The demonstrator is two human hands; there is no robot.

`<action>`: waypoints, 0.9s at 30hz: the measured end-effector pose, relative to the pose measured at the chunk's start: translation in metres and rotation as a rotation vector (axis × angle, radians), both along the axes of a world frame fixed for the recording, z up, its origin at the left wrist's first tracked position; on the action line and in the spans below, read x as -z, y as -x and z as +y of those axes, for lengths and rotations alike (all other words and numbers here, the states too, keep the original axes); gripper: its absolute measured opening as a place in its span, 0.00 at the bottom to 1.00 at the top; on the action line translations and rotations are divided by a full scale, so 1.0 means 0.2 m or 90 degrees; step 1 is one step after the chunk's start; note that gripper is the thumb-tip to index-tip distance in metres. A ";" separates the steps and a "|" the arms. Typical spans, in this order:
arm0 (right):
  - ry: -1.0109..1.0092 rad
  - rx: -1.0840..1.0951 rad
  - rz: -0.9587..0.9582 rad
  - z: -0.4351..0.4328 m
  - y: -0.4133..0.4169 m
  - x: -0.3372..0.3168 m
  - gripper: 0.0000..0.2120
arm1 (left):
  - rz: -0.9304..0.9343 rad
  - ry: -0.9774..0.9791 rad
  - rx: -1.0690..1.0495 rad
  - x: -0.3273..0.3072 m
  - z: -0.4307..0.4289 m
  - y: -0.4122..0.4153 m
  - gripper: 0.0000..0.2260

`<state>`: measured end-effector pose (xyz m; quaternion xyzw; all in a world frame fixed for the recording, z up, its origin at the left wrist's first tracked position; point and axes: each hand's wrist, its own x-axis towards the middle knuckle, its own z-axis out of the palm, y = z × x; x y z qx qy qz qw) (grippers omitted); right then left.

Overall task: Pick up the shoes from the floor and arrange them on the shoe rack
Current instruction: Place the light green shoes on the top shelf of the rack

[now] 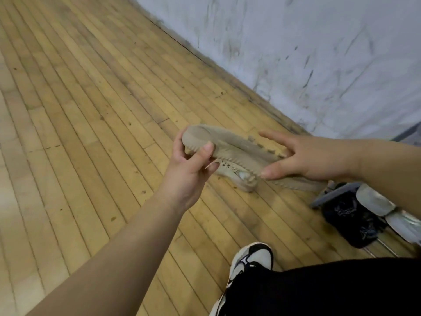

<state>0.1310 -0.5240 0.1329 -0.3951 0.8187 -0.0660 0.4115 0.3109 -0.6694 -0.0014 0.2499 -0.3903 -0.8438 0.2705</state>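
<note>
A beige shoe (230,147) is held sole-up above the wooden floor, in the middle of the head view. My left hand (191,165) grips its toe end, thumb on the ridged sole. My right hand (305,156) holds the other end, fingers spread across the sole. Under the held shoe, a second pale shoe (237,176) lies on the floor, mostly hidden. At the right edge stands a low grey shoe rack (330,195) with a black shoe (350,220) and pale shoes (376,199) on it.
A scuffed white wall (296,53) runs diagonally along the floor's far edge. My own foot in a black-and-white sneaker (252,258) and a black trouser leg (330,288) fill the bottom right. Wooden floorboards (79,110) spread out to the left.
</note>
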 end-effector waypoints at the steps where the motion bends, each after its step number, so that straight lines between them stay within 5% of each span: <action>1: -0.020 0.013 0.046 0.06 0.05 0.03 0.57 | -0.050 0.034 0.036 0.05 0.02 0.07 0.43; 4: -0.101 0.065 0.199 0.25 0.18 0.20 0.57 | -0.286 0.117 0.088 0.26 0.08 0.27 0.53; 6: -0.152 0.078 0.251 0.34 0.27 0.30 0.55 | -0.411 0.130 0.082 0.39 0.10 0.40 0.52; 8: -0.185 0.090 0.275 0.40 0.34 0.39 0.53 | -0.517 0.277 0.125 0.52 0.13 0.53 0.46; 11: -0.217 0.160 0.281 0.43 0.41 0.51 0.53 | -0.610 0.543 0.297 0.71 0.14 0.73 0.41; 18: -0.220 0.269 0.275 0.46 0.55 0.64 0.51 | -0.785 0.892 0.699 1.01 0.30 1.10 0.32; 21: -0.220 0.272 0.274 0.47 0.54 0.65 0.50 | -0.801 0.960 0.713 1.11 0.36 1.02 0.21; 27: -0.213 0.252 0.226 0.49 0.52 0.61 0.51 | -0.672 0.966 0.643 1.02 0.38 0.65 0.27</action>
